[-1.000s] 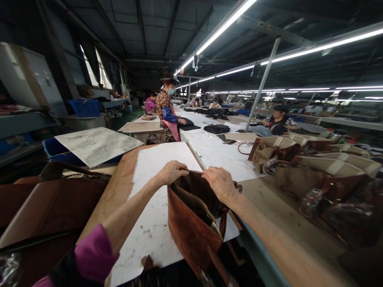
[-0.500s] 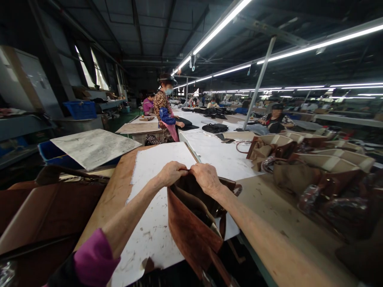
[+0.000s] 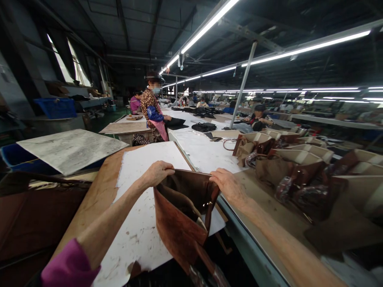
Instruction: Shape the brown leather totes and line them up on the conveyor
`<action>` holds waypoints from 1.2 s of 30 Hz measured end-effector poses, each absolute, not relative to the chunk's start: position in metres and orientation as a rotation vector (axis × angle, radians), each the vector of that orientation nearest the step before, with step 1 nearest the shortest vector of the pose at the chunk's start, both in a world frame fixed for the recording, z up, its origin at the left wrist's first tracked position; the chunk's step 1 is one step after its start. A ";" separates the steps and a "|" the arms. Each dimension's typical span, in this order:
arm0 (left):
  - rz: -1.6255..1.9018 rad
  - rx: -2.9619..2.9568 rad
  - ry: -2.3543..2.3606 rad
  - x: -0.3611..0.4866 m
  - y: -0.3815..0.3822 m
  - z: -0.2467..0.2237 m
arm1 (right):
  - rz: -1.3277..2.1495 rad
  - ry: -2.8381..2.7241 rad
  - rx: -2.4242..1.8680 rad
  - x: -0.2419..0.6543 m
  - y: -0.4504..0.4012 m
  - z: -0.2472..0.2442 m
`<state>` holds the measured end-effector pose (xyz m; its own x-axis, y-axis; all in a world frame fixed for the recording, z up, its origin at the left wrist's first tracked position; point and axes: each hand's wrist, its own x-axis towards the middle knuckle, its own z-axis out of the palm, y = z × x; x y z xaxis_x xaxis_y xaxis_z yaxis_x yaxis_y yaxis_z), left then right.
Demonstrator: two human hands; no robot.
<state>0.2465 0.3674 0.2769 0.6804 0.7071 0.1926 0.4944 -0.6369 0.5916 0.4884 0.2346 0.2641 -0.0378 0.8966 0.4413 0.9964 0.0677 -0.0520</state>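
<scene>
- Head view: we have the brown bag (image 3: 179, 221) open-mouthed in front of us, over the white sheet (image 3: 131, 235) on the bench (image 3: 97, 191).
- Our left hand (image 3: 157, 174) is at the far-left corner of the bag's mouth, its fingers closed on the rim.
- Our right hand (image 3: 229, 184) is at the far-right corner, its fingers gripping the same rim; we cannot tell exactly where its thumb sits.
- Between our hands the far edge of the bag runs nearly straight from left to right. Each hand is next to its own corner, so neither is clearly nearer.
- The bag's leather body slopes from that edge towards us and a little rightwards, and its handles (image 3: 205, 259) hang at the near end, past the sheet's edge. Inside we see a tan lining.
- Right of the bag, we see a group of similar bags (image 3: 302, 157) on the neighbouring bench (image 3: 199, 147); left of it lies a darker brown item (image 3: 38, 215).
- Beyond the bag, a co-worker (image 3: 154, 107) stands handling dark material (image 3: 176, 122), and strip lights (image 3: 209, 28) cross the dim workshop above.
</scene>
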 end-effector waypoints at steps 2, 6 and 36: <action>0.567 2.390 0.912 0.247 0.368 0.277 | -0.350 -1.968 -1.857 0.491 0.237 0.259; 0.570 2.360 0.926 0.247 0.369 0.275 | -0.266 -1.942 -1.827 0.492 0.247 0.256; 0.867 2.139 1.029 0.245 0.366 0.270 | -0.198 -2.369 -1.862 0.381 0.325 0.292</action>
